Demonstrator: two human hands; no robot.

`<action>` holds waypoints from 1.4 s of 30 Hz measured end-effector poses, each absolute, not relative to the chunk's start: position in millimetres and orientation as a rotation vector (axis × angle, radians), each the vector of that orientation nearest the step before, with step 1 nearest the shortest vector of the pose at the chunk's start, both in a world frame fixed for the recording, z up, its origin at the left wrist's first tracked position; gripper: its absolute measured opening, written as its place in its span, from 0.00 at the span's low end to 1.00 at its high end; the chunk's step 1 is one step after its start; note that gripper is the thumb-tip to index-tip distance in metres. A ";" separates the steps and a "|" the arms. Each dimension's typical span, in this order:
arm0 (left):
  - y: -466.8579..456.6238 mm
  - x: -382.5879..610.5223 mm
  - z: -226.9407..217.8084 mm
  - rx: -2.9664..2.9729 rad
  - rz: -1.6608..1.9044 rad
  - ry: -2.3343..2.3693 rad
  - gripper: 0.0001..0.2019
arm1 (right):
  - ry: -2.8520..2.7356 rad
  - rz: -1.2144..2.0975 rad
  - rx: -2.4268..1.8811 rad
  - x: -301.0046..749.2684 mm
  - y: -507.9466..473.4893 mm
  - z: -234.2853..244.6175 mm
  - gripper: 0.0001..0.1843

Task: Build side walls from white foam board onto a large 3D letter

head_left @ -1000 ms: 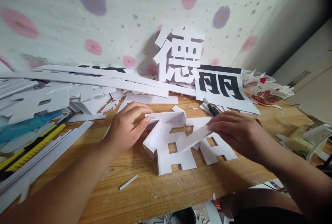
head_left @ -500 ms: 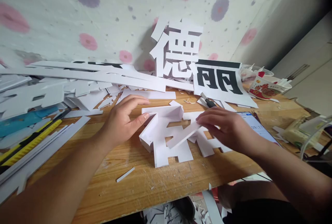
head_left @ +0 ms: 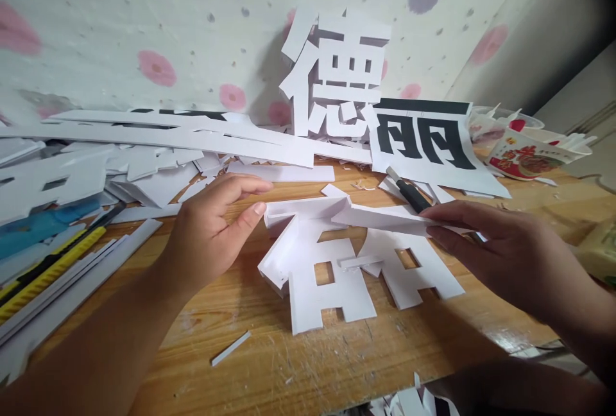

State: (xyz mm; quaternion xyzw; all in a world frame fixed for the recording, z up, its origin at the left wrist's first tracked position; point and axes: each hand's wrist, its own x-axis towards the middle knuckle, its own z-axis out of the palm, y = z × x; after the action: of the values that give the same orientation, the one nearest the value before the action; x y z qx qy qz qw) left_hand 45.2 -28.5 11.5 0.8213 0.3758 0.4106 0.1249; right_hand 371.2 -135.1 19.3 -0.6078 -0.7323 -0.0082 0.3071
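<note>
A white foam-board character piece (head_left: 308, 242) with cut-out windows lies on the table, low walls standing along its upper and left edges. My left hand (head_left: 216, 223) is beside its upper left corner, fingers spread, thumb tip at the wall. Between the thumb and fingers of my right hand (head_left: 495, 249) is a long white foam-board strip (head_left: 385, 218), on edge, its left end at the right end of the upper wall. A black-handled tool (head_left: 409, 192) with a grey end is partly hidden by the right fingers; whether they touch it I cannot tell. Another cut-out part (head_left: 418, 268) lies below the strip.
A finished white raised character (head_left: 346, 76) leans on the curtain. Beside it are a printed sheet (head_left: 426, 146) and a noodle cup (head_left: 524, 153). White offcuts (head_left: 168, 137) and a yellow-black cutter (head_left: 52, 268) are at left. A thin sliver (head_left: 231, 348) lies in front.
My right hand has moved right and swung the strip from slanting across the cut-out piece up to its upper wall. The view has shifted slightly; my left hand stays by the corner.
</note>
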 end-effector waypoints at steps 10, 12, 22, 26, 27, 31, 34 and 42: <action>-31.6 51.3 15.3 2.532 1.169 0.926 0.06 | -2.217 0.109 -1.365 349.9 -138.0 12.4 0.07; -31.2 51.4 14.0 2.539 1.165 0.936 0.05 | -2.311 0.115 -1.298 347.7 -139.6 13.2 0.08; -41.1 51.4 20.4 2.576 1.187 0.979 0.07 | -2.322 0.256 -1.256 363.7 -153.6 22.0 0.10; -53.3 55.2 32.3 2.589 1.104 0.715 0.05 | -2.363 0.233 -1.255 353.5 -158.6 18.7 0.08; -55.6 56.0 34.4 2.590 1.040 0.621 0.05 | -2.383 0.248 -1.239 350.3 -159.9 18.7 0.08; -60.4 58.6 38.0 2.582 0.681 0.438 0.06 | -2.452 0.292 -1.191 342.0 -164.5 18.7 0.09; -61.0 59.3 37.0 2.588 0.502 0.403 0.06 | -2.476 0.295 -1.175 340.6 -165.9 16.5 0.08; -62.2 58.9 37.0 2.631 0.364 0.369 0.08 | -2.487 0.340 -1.191 335.9 -168.9 20.8 0.09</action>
State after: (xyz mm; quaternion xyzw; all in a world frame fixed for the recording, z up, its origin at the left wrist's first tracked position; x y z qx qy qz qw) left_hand 58.9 -62.2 37.0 0.9553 0.1341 0.1323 0.2278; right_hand 335.9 -168.9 20.8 -0.4215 -0.8805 0.1205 0.1804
